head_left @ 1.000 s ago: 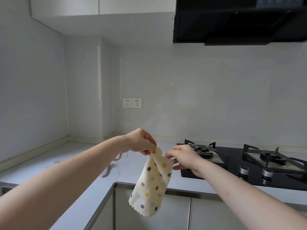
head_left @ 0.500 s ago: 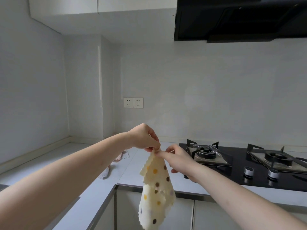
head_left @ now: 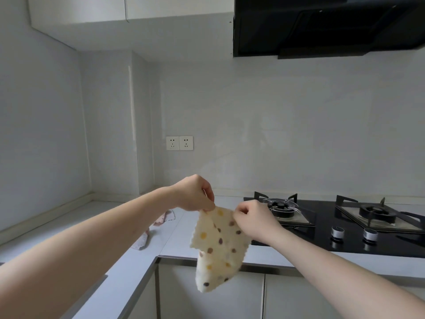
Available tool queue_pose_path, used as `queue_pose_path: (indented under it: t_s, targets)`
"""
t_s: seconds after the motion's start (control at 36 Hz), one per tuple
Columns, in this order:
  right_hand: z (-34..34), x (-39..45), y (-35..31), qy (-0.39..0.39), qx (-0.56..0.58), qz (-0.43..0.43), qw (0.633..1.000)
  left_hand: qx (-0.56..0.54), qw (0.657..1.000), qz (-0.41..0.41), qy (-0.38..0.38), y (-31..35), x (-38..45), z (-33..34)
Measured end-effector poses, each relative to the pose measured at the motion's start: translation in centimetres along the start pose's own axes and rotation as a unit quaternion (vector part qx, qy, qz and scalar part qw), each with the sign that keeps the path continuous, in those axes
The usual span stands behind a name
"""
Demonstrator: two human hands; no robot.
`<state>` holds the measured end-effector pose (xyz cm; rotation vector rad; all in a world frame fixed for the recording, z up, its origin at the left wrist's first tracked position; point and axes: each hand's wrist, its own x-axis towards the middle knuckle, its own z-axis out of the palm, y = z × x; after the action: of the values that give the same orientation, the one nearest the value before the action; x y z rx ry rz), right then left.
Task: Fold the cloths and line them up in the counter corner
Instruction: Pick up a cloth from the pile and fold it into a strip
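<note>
While both arms reach forward over the counter edge, the left hand (head_left: pixel 195 194) pinches the upper left corner of a cream polka-dot cloth (head_left: pixel 218 247) between thumb and fingertips, knuckles up. Right hand (head_left: pixel 254 223), just beside it, pinches the cloth's top edge at the right, fingers curled in. Cloth hangs in the air from the two grips, partly spread, lower part drooping and doubled over itself, zigzag edges showing; it hangs in front of the near counter edge and the white cabinet doors (head_left: pixel 207 295) below, not touching the worktop. Dots on it are yellow, brown and purple. Behind the left forearm, on the pale grey counter (head_left: pixel 110 217), lies a second cloth (head_left: pixel 151 229), pinkish-white, crumpled, mostly hidden by the arm; its pattern cannot be made out. Counter corner sits far left, where the two white walls meet. Right of the hands, a black glass gas hob (head_left: pixel 322 226) is set into the counter, two burners with pan supports, two silver knobs (head_left: pixel 354 233) near its front. Double wall socket (head_left: pixel 179 142) on the far wall above the hands. Black range hood (head_left: pixel 322 26) top right, white wall cabinets (head_left: pixel 115 10) top left.
</note>
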<state>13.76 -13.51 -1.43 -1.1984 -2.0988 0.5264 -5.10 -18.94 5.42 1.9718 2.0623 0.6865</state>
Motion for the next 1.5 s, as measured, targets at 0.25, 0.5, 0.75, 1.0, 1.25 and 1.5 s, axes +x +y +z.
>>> queue_pose_path:
  t_s: [0.25,0.5,0.75,1.0,1.25,1.5]
  targets:
    - [0.7,2.4,0.5,-0.001,-0.078,-0.011,0.997,0.139,0.99,-0.012,0.022,-2.1,2.3,3.9]
    - [2.2,4.5,3.8,-0.05,-0.14,0.027,0.989,0.008,0.999,-0.02,0.037,-4.1,5.3,6.2]
    - [4.0,8.0,5.4,-0.027,-0.153,0.028,0.988,-0.004,1.0,-0.004,0.013,-4.5,8.7,6.8]
    - [5.3,12.5,7.5,-0.012,-0.198,0.047,0.979,0.135,0.99,-0.024,0.043,-9.4,13.0,8.0]
    - [6.3,15.7,9.4,0.018,-0.237,0.044,0.97,0.148,0.979,-0.062,0.124,-12.6,15.4,9.7]
    - [6.3,16.8,10.0,0.054,-0.24,0.055,0.968,0.14,0.98,-0.062,0.131,-13.8,16.5,9.0]
